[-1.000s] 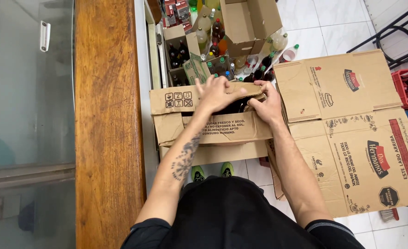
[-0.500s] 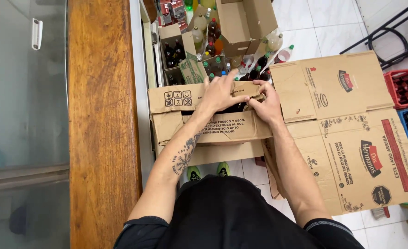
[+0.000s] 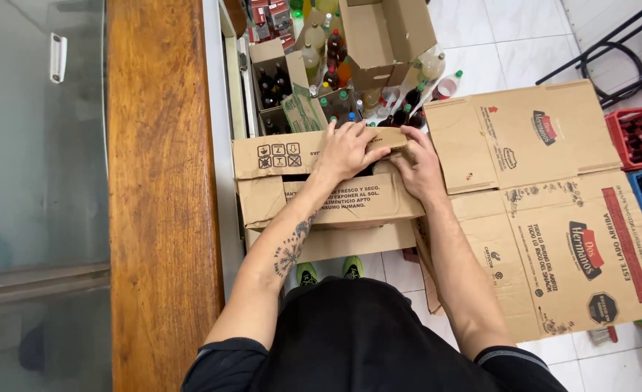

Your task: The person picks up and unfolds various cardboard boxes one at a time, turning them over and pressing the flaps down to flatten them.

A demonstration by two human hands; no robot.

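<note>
A brown cardboard box [image 3: 313,199] with printed flaps stands on the floor in front of me. My left hand [image 3: 350,149] lies on its far top flap [image 3: 277,156], fingers curled over the flap's edge. My right hand [image 3: 419,170] presses on the right end of the same flap, beside the left hand. Both hands grip the cardboard. The box's inside is mostly hidden by the flaps and my hands.
A large flattened cardboard box [image 3: 553,210] lies at my right. Beyond are open boxes [image 3: 386,33] and several bottles [image 3: 335,72] on the tiled floor. A wooden counter [image 3: 157,196] and a glass pane [image 3: 38,181] run along my left. Red and blue crates [image 3: 640,134] sit far right.
Both hands stay on the box's top flap, shifted only slightly. The view has moved a little to the right.
</note>
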